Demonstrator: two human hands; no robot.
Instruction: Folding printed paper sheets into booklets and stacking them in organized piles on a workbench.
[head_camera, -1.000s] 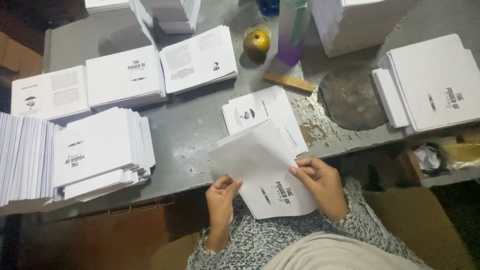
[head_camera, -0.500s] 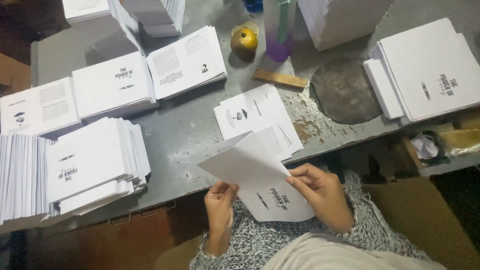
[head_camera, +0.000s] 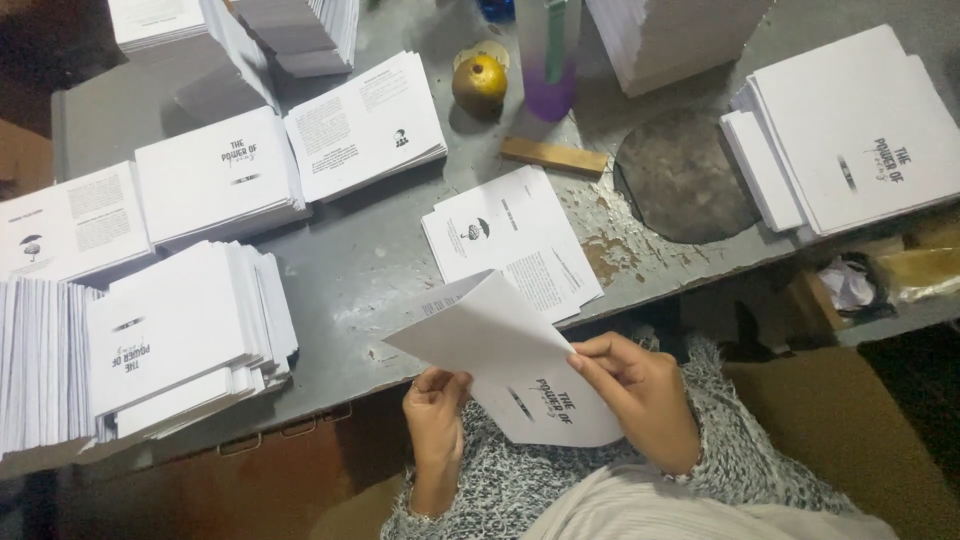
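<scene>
Below the grey metal counter (head_camera: 400, 270) edge, both hands hold a folded white printed sheet (head_camera: 510, 365). Left hand (head_camera: 435, 405) fingers pinch its lower left edge. Right hand (head_camera: 640, 395) fingers pinch its right fold.

The purple bottle (head_camera: 548, 60) and the tall paper stack (head_camera: 670, 35) are cut off by the top edge. The left stack (head_camera: 35, 370) runs off-frame. The sheet's (head_camera: 520, 370) small print is probably too blurry to read.
</scene>
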